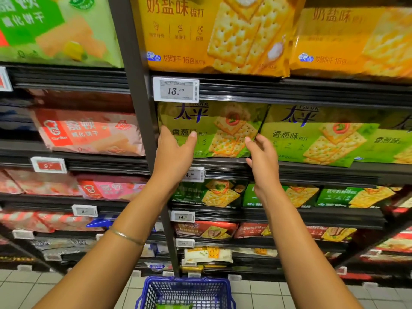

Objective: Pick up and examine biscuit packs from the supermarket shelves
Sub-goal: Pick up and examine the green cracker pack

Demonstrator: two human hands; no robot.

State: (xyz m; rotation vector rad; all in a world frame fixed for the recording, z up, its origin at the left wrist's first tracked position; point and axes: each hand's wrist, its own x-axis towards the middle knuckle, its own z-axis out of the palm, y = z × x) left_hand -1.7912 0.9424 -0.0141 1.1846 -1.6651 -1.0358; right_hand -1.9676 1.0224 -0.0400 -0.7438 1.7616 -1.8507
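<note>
Green scallion cracker pack [225,128]: shelved, at the fingertips. Left hand [176,148], right hand [260,157]: fingers wide, holding nothing. Step: reach. Next, likely: pinch both side edges, withdraw.

The biscuit pack [223,130] stands on its shelf between the two hands: the left hand [172,150] has its fingers [192,136] over the pack's left part, and the right hand [260,157] has its fingers [249,140] at the pack's right edge. Right of the right fingers a neighbouring pack [323,139] stands on the same shelf, and left of the left fingers runs the shelf upright [142,108]. A price tag [176,89] sits on the shelf edge above the left fingers, and a basket [187,291] sits well below both hands.
</note>
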